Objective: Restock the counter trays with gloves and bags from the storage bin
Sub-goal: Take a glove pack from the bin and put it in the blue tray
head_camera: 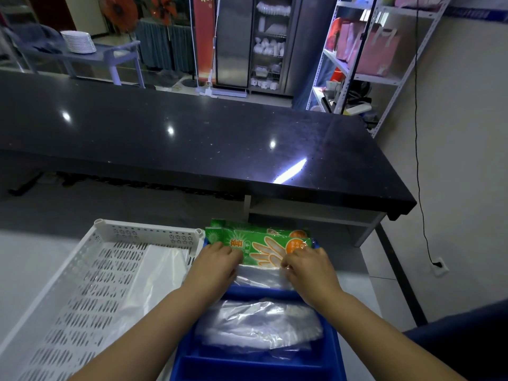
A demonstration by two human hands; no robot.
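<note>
Green glove packs stand upright in the far compartment of the blue tray, my left hand pinching their left end, my right hand pinching the right end. Clear bags fill the compartment nearer me. White perforated bin touches the tray's left side, plastic sheets inside.

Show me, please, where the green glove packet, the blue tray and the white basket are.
green glove packet (264, 247): head view, printed front face.
blue tray (255, 294): head view, divider wall between two compartments.
white basket (145, 229): head view, far rim.
</note>
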